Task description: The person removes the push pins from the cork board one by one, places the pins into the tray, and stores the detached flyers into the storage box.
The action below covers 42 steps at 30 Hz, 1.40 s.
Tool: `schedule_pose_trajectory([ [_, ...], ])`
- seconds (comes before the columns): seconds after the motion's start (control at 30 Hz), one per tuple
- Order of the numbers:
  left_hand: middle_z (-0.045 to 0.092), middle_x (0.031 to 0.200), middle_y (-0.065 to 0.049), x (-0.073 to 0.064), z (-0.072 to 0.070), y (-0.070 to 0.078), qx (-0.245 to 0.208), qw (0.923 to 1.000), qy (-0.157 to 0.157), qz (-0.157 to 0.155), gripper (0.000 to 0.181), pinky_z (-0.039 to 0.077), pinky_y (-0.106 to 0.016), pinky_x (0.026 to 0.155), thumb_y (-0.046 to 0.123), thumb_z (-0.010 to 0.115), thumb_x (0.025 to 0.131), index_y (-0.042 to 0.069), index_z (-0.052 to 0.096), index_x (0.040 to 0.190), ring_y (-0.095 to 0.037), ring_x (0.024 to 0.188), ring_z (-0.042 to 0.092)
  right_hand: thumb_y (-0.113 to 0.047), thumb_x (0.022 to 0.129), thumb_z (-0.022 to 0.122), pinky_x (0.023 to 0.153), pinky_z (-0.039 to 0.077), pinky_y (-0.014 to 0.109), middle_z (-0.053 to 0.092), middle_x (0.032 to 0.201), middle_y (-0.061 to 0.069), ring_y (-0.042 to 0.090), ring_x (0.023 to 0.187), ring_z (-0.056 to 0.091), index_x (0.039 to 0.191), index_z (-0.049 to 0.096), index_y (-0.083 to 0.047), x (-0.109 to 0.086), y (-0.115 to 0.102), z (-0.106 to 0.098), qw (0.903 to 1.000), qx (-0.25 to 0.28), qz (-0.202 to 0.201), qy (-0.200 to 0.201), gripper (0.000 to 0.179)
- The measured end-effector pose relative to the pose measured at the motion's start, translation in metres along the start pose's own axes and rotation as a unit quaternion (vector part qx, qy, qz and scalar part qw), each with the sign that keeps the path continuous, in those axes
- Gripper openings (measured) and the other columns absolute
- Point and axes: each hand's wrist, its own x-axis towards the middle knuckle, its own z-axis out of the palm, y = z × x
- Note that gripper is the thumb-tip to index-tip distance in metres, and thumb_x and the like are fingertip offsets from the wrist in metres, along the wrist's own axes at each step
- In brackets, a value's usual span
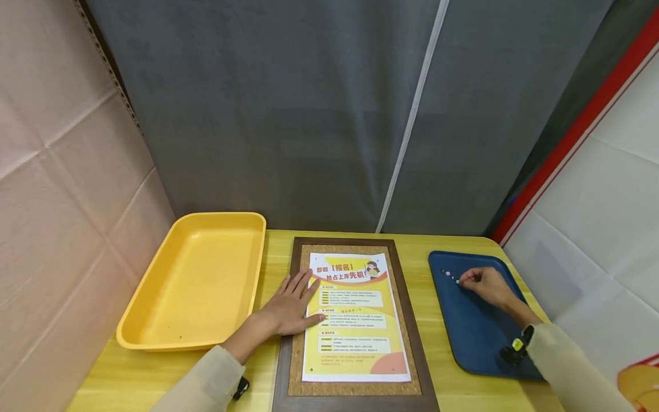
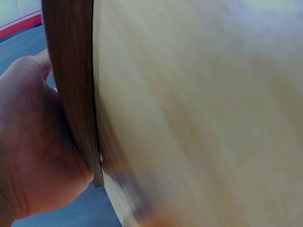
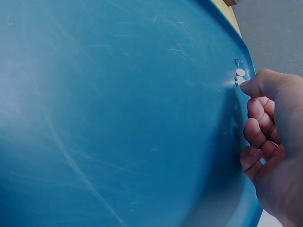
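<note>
My left hand (image 1: 288, 309) lies spread across the left side of a cork board (image 1: 414, 377), its thumb and fingertips over the edge of a printed yellow poster (image 1: 355, 317). In the left wrist view, the palm (image 2: 42, 146) rests against the board's dark wooden frame (image 2: 73, 71). Over the far part of a blue tray (image 1: 479, 343), my right hand (image 1: 489, 286) has its fingers curled. Its thumb and forefinger pinch a small pale thumbtack (image 3: 239, 81); the forefinger's tip is hidden in the right wrist view. Beside it lies a pink-headed thumbtack (image 3: 240, 72).
A yellow tray (image 1: 206, 274) stands at the left on the wood-grain table (image 1: 412, 297). A grey curtain (image 1: 283, 114) closes off the back, with pale sheeting (image 1: 67, 171) on the left and white sheeting (image 1: 602, 217) on the right.
</note>
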Motion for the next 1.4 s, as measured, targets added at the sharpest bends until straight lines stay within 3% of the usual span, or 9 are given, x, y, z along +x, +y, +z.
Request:
schedule_pose_trajectory([
  [0.53,-0.002,0.178,-0.017,0.003,0.012,-0.007,-0.031,0.9994,0.014,0.001,0.093,0.001,-0.061,0.130,0.069,0.042,0.105,0.011,0.013,0.171,-0.035,0.165,-0.004,-0.004,0.096,0.075,0.063,0.048,0.022,0.070,0.083,0.005,0.017,0.074,0.059,0.093,0.076,0.001,0.001,0.006,0.004,0.9997,-0.018,0.000,0.015,0.005],
  [0.87,0.003,0.176,-0.025,0.001,-0.002,0.000,-0.064,0.9978,0.009,0.009,0.090,0.004,-0.065,0.129,0.061,0.050,0.106,0.004,0.020,0.169,-0.043,0.163,0.002,-0.008,0.100,0.071,0.064,0.048,0.023,0.074,0.090,0.007,0.017,0.076,0.059,0.097,0.076,-0.001,0.001,0.008,0.003,0.9991,-0.021,-0.013,0.035,0.009],
  [1.13,0.005,0.175,-0.027,0.002,0.001,-0.004,-0.085,0.9957,0.029,0.022,0.094,0.002,-0.068,0.127,0.064,0.049,0.106,0.002,0.019,0.169,-0.044,0.163,0.002,-0.011,0.102,0.070,0.067,0.052,0.020,0.075,0.092,0.009,0.009,0.077,0.062,0.101,0.076,-0.002,-0.002,-0.017,0.009,0.9959,-0.014,-0.051,0.074,0.011],
  [1.4,0.011,0.174,-0.029,0.003,-0.006,0.001,-0.102,0.9929,0.060,-0.001,0.086,0.009,-0.065,0.128,0.046,0.061,0.105,-0.003,0.025,0.166,-0.045,0.162,0.010,-0.015,0.103,0.072,0.067,0.051,0.024,0.076,0.096,0.006,0.013,0.083,0.064,0.109,0.076,-0.002,-0.005,-0.057,0.021,0.9940,0.001,-0.087,0.066,0.015],
])
